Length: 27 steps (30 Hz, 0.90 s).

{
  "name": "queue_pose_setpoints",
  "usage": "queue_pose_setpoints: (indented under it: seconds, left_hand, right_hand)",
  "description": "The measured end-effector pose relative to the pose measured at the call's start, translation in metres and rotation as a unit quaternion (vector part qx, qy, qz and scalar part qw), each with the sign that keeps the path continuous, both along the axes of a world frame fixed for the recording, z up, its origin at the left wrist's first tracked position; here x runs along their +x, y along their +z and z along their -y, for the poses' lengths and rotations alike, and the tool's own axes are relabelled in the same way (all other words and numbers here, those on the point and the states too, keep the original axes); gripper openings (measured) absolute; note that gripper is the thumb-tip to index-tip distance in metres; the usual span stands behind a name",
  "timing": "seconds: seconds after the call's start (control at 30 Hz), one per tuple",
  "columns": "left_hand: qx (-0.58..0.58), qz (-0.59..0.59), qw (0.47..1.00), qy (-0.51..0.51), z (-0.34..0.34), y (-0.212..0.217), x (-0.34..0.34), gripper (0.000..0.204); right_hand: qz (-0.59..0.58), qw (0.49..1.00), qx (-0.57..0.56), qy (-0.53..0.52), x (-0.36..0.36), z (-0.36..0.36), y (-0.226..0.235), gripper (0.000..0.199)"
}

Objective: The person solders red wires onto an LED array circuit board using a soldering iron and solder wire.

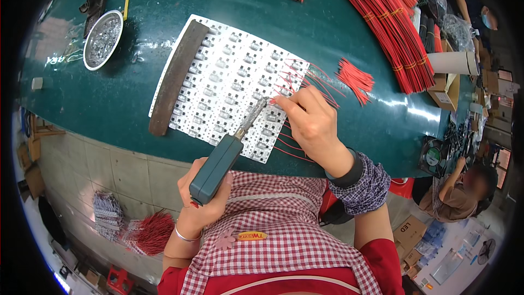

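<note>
My left hand is wrapped round a dark green soldering gun. Its metal tip points up and right, reaching the white circuit board panel beside my right fingertips. With thumb and fingers pinched, my right hand holds the end of a thin red wire at that spot. Small black and silver parts stand in rows across the panel. Several red wires trail off its right edge, some passing behind my right hand. A dark flat bar lies across the panel's left side.
On the green table, a white bowl of silvery bits stands left. Red wire bundles lie right, a larger tied stack beyond them. A white roll and a fan sit farther right. Another person sits at lower right.
</note>
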<state>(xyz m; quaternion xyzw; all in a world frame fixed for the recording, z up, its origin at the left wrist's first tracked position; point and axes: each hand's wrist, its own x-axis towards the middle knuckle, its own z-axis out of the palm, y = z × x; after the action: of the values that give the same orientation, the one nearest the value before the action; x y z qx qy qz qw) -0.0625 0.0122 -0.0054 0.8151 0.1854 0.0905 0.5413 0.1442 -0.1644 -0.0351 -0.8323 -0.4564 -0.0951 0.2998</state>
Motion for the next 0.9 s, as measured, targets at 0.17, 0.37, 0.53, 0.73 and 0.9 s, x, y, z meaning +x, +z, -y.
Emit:
queue_pose_setpoints:
  seconds: [0.17, 0.37, 0.53, 0.73, 0.9]
  left_hand:
    - [0.001, -0.009, 1.000, -0.009, -0.002, 0.001, 0.001, 0.019]
    - [-0.004, -0.018, 1.000, 0.001, -0.001, -0.005, -0.009, 0.018]
    - [0.037, 0.051, 0.998, 0.007, -0.002, -0.018, -0.024, 0.023]
    - [0.052, 0.065, 0.996, 0.017, -0.002, -0.016, -0.023, 0.026]
    - [0.053, 0.064, 0.996, 0.029, -0.004, -0.017, -0.025, 0.028]
  right_hand:
    - [0.007, 1.000, -0.004, 0.002, 0.001, 0.000, 0.000, 0.029]
    - [0.011, 1.000, -0.007, 0.011, 0.001, -0.002, 0.003, 0.029]
    - [0.020, 1.000, -0.014, 0.010, 0.001, 0.000, 0.003, 0.032]
    - [0.033, 0.999, -0.006, 0.003, 0.001, -0.001, 0.000, 0.031]
    - [0.039, 0.998, 0.036, -0.014, -0.005, -0.001, 0.002, 0.029]
